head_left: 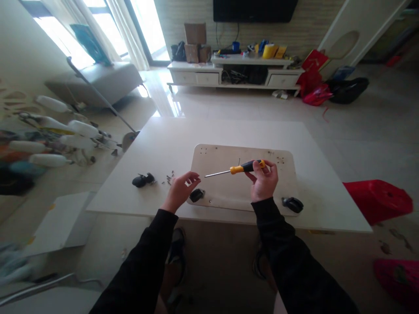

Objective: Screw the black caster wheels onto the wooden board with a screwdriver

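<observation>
A screwdriver (240, 168) with a yellow and black handle is gripped in my right hand (264, 181), its metal shaft pointing left. The fingers of my left hand (180, 188) are pinched close to the screwdriver's tip; whatever they hold is too small to make out. Below both hands lies a pale rounded board (225, 185) with small holes near its corners. One black caster wheel (197, 195) sits at its near left corner, another caster wheel (293, 204) at its near right corner. Several small screws (169, 178) are scattered left of my left hand.
Loose black casters (143, 179) rest on the left of the white table (262, 133). A red plastic stool (378, 201) stands beyond the table's right edge. Across the floor is a white TV cabinet (196, 77), and a grey bench (98, 83) is at far left.
</observation>
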Demonstrator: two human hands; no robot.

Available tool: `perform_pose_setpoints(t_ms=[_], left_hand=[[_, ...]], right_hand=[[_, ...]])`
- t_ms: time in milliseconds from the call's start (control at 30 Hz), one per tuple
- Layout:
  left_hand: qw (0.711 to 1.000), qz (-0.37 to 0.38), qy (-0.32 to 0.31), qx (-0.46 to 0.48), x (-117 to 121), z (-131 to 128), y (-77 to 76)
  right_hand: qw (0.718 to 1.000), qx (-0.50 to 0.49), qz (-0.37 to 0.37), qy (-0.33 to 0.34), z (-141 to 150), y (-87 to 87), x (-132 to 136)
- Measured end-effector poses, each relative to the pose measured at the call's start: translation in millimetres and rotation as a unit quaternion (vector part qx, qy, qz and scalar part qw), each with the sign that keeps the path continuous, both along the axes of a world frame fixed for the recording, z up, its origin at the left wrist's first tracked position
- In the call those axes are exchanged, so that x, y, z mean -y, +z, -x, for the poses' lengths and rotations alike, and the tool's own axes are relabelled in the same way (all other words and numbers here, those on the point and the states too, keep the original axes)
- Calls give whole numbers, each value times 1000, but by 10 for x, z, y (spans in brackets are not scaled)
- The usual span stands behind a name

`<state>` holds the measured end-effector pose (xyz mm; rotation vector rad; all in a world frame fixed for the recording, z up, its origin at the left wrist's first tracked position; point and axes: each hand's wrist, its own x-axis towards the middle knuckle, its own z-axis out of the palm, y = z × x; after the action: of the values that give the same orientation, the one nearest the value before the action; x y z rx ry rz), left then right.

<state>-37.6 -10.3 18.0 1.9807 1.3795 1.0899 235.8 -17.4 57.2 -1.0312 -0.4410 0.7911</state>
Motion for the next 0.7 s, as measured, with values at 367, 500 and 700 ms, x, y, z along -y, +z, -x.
perform_pose_setpoints(t_ms=[367, 500, 700], left_hand=[[998, -36, -44, -22, -70, -54, -33], [997, -37, -54, -37, -58, -53, -24], [993, -53, -70, -72, -23, -37, 3]], right_hand=[[999, 37, 0, 15, 43, -16, 5], [999, 48, 0, 23, 67, -16, 18], [998, 58, -13, 24, 79, 3, 38]])
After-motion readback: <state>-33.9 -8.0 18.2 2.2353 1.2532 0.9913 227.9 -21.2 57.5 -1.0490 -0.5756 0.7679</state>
